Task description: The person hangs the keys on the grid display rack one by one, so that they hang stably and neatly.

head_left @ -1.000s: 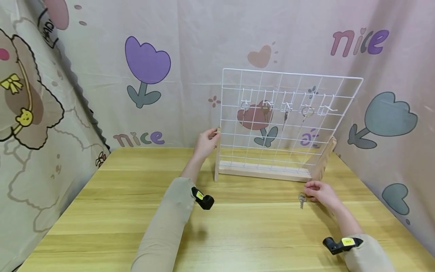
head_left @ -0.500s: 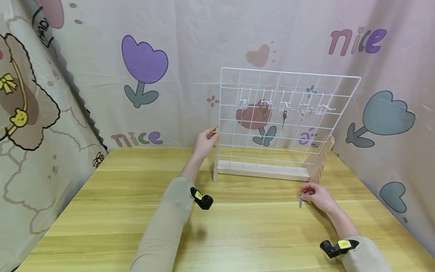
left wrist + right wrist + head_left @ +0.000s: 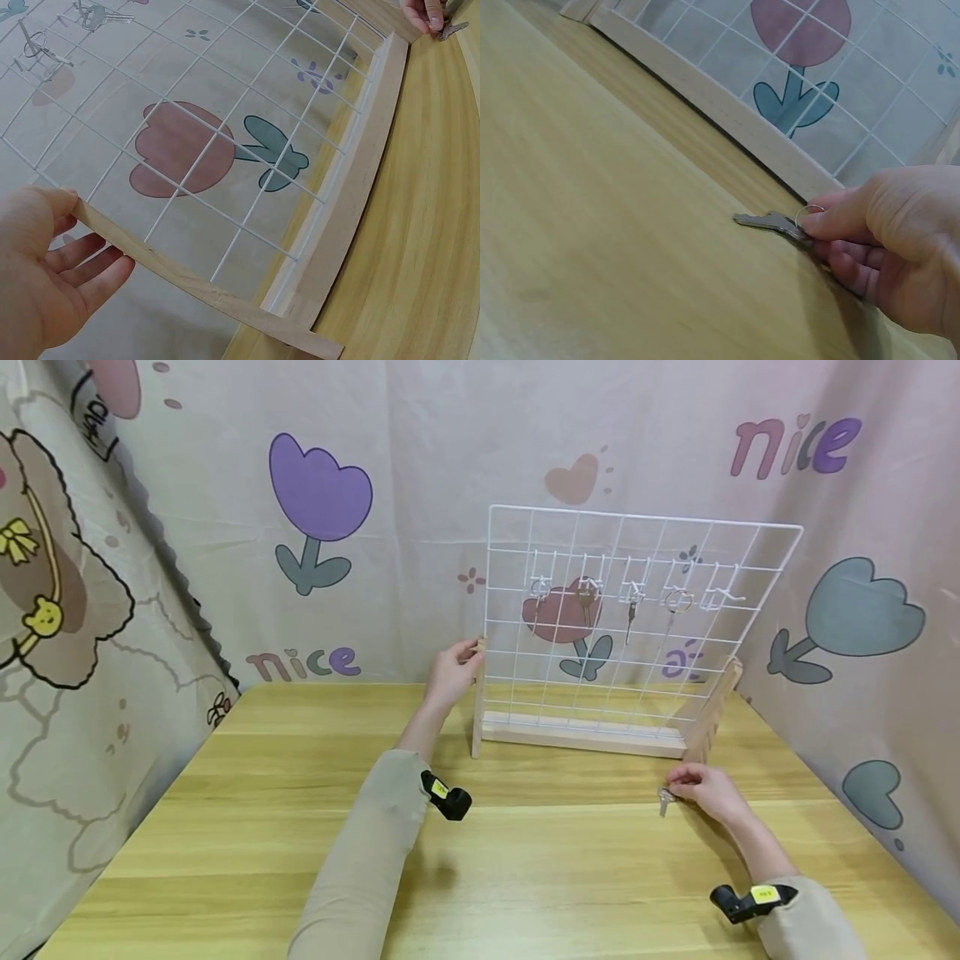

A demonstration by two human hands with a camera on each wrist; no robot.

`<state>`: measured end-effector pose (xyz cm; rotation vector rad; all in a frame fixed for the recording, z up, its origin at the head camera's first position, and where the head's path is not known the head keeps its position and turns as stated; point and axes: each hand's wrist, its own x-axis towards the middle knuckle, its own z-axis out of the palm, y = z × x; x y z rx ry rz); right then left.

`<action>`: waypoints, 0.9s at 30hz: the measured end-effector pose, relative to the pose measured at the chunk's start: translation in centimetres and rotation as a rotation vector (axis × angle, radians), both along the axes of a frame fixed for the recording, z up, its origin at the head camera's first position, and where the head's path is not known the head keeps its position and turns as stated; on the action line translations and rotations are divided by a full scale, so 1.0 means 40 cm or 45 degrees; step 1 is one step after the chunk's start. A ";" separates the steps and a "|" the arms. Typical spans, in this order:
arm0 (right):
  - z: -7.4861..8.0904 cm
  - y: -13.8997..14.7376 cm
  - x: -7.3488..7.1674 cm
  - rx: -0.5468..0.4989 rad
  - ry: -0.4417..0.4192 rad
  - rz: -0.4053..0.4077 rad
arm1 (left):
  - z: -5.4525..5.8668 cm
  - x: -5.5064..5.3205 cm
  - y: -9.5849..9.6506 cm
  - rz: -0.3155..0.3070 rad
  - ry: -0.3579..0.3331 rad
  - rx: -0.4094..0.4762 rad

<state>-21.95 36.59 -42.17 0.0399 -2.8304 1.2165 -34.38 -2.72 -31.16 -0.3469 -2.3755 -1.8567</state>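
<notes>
A white wire grid rack (image 3: 645, 517) stands on wooden side posts and a wooden base bar (image 3: 585, 739). My left hand (image 3: 452, 677) holds the top of its left post (image 3: 202, 289), thumb on one side and fingers on the other. In front of the rack's right post (image 3: 712, 714), my right hand (image 3: 708, 792) pinches a thin metal key ring (image 3: 798, 214) between thumb and fingers. From that ring a silver key (image 3: 772, 223) extends to the left, low over the wooden table, its blade pointing away from the fingers.
White hooks line the grid's upper part. Several carry rings with keys, such as the dark key (image 3: 632, 612); the rightmost hook (image 3: 723, 599) is bare. A patterned curtain (image 3: 420, 460) hangs behind the wooden table (image 3: 540, 877) and along its sides.
My right fingers have shifted slightly left, over the head of the key, and the key has tilted a little. My left hand stays on the post.
</notes>
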 end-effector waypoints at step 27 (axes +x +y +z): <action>0.370 0.011 0.010 -0.314 0.267 0.054 | 0.002 0.004 0.000 0.001 0.000 -0.001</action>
